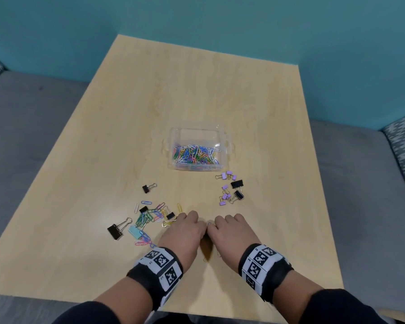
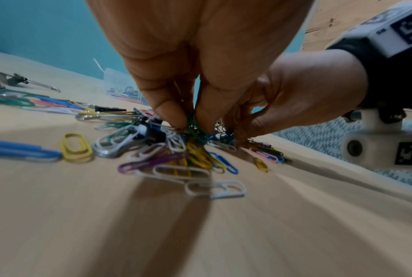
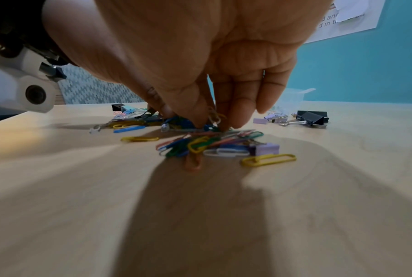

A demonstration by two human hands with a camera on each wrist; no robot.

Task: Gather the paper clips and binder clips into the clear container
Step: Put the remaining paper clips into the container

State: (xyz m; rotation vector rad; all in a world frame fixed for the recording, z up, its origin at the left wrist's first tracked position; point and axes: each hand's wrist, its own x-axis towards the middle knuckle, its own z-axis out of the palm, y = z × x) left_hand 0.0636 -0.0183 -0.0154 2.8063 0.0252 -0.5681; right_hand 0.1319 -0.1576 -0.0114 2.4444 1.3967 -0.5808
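The clear container [image 1: 223, 139] stands mid-table with several coloured paper clips in it. Both hands are down on the table near the front, knuckles up, side by side. My left hand [image 1: 197, 226] pinches a bunch of paper clips [image 2: 195, 131] between thumb and fingers [image 2: 170, 114]. My right hand [image 1: 216, 226] touches it and pinches clips from the same heap [image 3: 212, 144]. Loose paper clips and binder clips [image 1: 147, 216] lie just left of the hands. Purple and black binder clips [image 1: 229, 190] lie to the front right of the container.
A large black binder clip [image 1: 114, 231] and a light blue one [image 1: 134, 231] lie at the left of the scatter; a small black one [image 1: 146, 188] sits farther back. The wooden table [image 1: 197, 85] is bordered by grey seats and a teal wall.
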